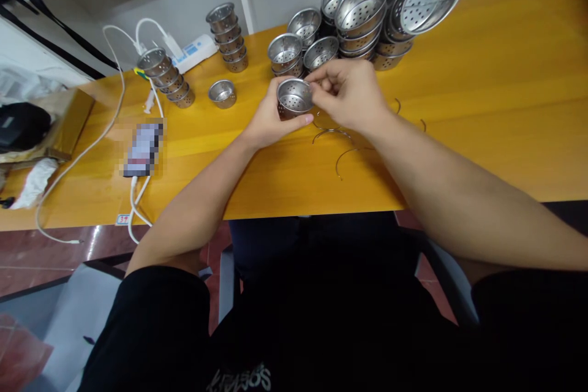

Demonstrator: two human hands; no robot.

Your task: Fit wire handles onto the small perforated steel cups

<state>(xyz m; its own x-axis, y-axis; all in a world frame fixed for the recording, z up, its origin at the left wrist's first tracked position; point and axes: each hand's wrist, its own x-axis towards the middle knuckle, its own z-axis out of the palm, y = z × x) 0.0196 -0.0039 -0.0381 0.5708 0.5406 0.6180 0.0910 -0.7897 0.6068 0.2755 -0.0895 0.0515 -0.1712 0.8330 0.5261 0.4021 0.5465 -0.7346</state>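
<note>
My left hand [271,115] is wrapped round a perforated metal cup [294,97], its opening facing up towards me. At the cup's right rim, my right hand [350,93] is closed in a pinch; what its fingertips hold, if anything, is too small to make out. Thin curved wires [340,162] lie on the table below and to the right of my hands. Just behind the held cup stand more perforated cups [321,54], some of them stacked.
Tall stacks of strainer cups [362,9] fill the back of the wooden table [496,110]. Left are a single cup [222,94], two leaning stacks [228,37], a power strip [197,52], white cables and a phone [143,150]. A cardboard box [68,122] sits far left.
</note>
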